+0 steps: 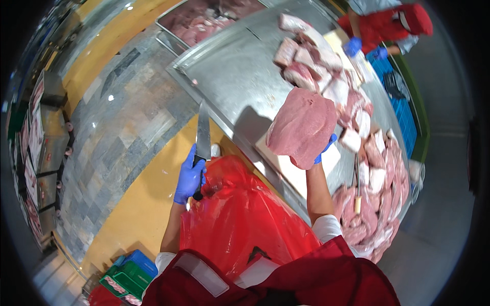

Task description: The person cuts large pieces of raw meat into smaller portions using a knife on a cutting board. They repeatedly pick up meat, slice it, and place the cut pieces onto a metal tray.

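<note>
My left hand (189, 177), in a blue glove, grips the black handle of a wide-bladed knife (203, 133). Its blade points away from me, beside the near left edge of the metal table. On my right hand (325, 149), also blue-gloved, rests a large slab of pink raw meat (302, 126), raised above a white cutting board (306, 178). The slab hides most of that hand; a few fingers show along its right side. A pile of raw meat chunks with pale fat (334, 92) lies just beyond the slab.
More meat strips (390, 178) heap at the right of the metal table (219, 76). A thin rod with a yellowish handle (357, 205) lies on them. A meat-filled bin (199, 23) stands beyond. Across the table works a person in red (375, 30). Green crates (127, 278) sit lower left.
</note>
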Demonstrator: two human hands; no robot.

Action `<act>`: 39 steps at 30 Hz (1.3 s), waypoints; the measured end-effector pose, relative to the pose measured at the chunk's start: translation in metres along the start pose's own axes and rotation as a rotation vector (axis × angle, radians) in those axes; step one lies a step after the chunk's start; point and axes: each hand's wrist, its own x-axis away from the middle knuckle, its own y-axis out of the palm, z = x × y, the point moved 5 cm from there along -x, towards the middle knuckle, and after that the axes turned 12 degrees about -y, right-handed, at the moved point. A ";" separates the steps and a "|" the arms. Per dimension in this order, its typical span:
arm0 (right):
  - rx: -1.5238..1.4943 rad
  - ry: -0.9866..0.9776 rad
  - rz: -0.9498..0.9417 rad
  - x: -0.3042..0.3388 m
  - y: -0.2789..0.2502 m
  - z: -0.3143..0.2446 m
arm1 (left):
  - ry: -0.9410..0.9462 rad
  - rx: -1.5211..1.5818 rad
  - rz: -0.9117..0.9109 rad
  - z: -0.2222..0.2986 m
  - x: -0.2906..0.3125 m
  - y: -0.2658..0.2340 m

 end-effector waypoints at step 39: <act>1.030 -0.203 0.772 0.141 -0.105 -0.036 | 0.285 0.173 0.329 0.110 -0.144 -0.063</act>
